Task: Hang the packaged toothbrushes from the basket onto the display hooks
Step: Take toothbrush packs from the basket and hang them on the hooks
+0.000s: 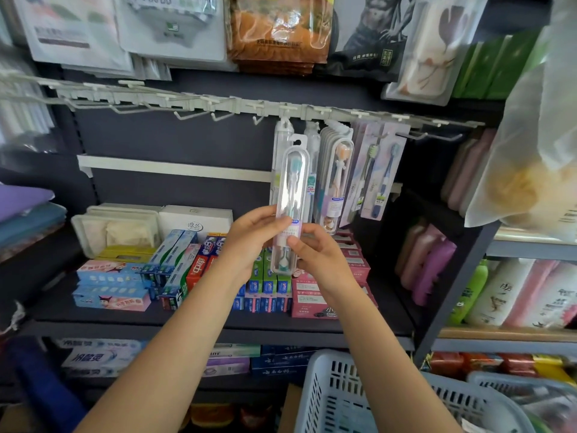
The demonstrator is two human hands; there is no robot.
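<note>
A dark shop wall unit fills the view, its back panel matt charcoal. Across it runs a pale rail of white wire hooks, most of them bare on the left. Toward the right, several packs hang from the hooks: clear, rounded plastic cases and flat pink card blisters, each with a toothbrush inside. Above the rail hang glossy flat bags, one of them orange.

The shelf below is dark and flat, stacked with oblong cardboard toothpaste boxes in blue, red, green and pink, with a white box and a clear lidded tub behind them. Further right stand pink and purple bottles, and a neighbouring rack holds white and green bottles. A translucent plastic bag hangs at the upper right.

At the bottom right sits a white slotted plastic basket, with a second one beside it holding packets that are too blurred to tell apart.

Both hands hold one pack upright in front of the hanging ones, below the rail. This toothbrush pack is a long, clear, hard case with rounded ends and a punched tab at the top; teal bristles show near the top. The left hand has its grip closed round the lower half from the left, thumb across the front. The right hand pinches the lower part from the right, thumb on the label.
</note>
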